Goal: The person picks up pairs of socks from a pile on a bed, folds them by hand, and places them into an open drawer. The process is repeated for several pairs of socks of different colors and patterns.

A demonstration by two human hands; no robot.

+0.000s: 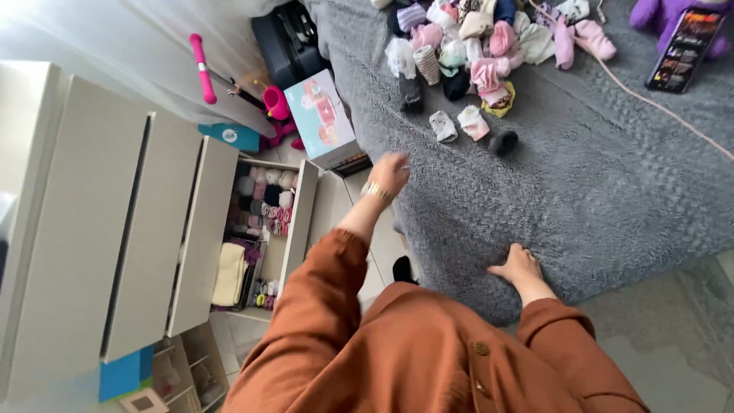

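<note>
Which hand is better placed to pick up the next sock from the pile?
Probably the left hand: it is raised and stretched toward the sock pile. The right hand rests flat on the grey blanket, farther back.

A: Ur sleeves point(321, 306) are rust-orange, plain. Blanket point(581, 183) under ur right hand point(521, 268) fingers: grey, fuzzy, no pattern.

B: And past ur left hand point(388, 174) fingertips?

A: Sock pile point(474, 46), mostly pink, white, w/ some lilac, black, one yellow. One striped beige/white. Box point(321, 118) just left of those fingers: pale blue w/ pink pic. Dresser point(115, 229) cream-white; drawer point(264, 229) has pink, white, dark rolls.
</note>
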